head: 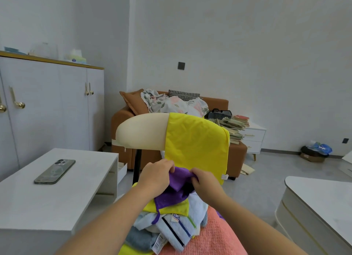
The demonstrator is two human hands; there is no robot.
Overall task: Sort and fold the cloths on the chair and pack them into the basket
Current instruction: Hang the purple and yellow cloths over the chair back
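A purple cloth (178,180) lies on top of a pile of cloths (171,222) on the chair seat. My left hand (155,175) pinches its upper left edge and my right hand (204,184) grips its upper right edge, both just above the pile. Over the cream chair back (142,130) hangs a yellow cloth (196,144), right behind my hands. Under the purple one the pile holds yellow, white, pale blue and grey-blue cloths, with a coral towel (211,237) at the lower right. No basket is in view.
A white table (47,197) with a phone (55,171) stands at the left. A rounded white table (322,203) is at the right. Behind the chair is a brown sofa (122,119) with bedding and a bag, then a white drawer unit stacked with books (235,126). Tall cabinet at far left.
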